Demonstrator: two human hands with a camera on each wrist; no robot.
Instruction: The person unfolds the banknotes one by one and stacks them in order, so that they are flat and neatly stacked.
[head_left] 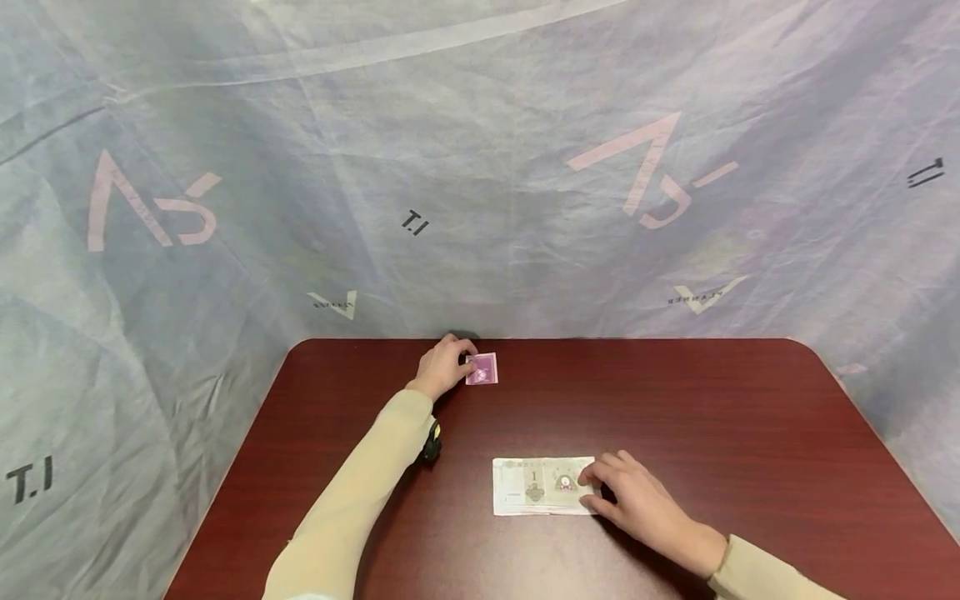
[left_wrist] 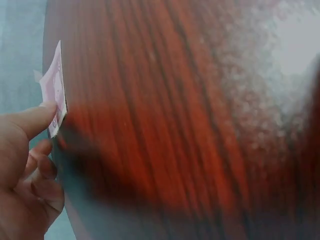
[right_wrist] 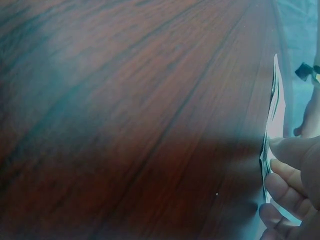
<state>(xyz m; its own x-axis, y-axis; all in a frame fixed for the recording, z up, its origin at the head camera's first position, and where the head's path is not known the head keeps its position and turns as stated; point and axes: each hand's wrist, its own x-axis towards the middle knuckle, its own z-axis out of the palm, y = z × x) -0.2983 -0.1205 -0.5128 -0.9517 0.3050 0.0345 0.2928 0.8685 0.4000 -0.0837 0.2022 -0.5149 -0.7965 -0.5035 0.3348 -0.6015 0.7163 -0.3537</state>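
Near the table's far edge, my left hand (head_left: 444,367) holds a small purple piece of paper money (head_left: 482,369) by its left side. In the left wrist view the thumb lies on the pinkish face of this paper, with the other fingers curled below. Closer to me lies a stack of pale green banknotes (head_left: 540,486), the top one marked with a 1. My right hand (head_left: 637,500) grips the stack's right end. From the right wrist the banknotes (right_wrist: 276,110) appear edge-on, with several layers showing; the thumb is on their face and curled fingers are at the edge.
The dark red wooden table (head_left: 675,408) has rounded far corners. A grey printed cloth (head_left: 480,167) hangs behind it and along both sides. A small black device (head_left: 432,446) sits at the left wrist.
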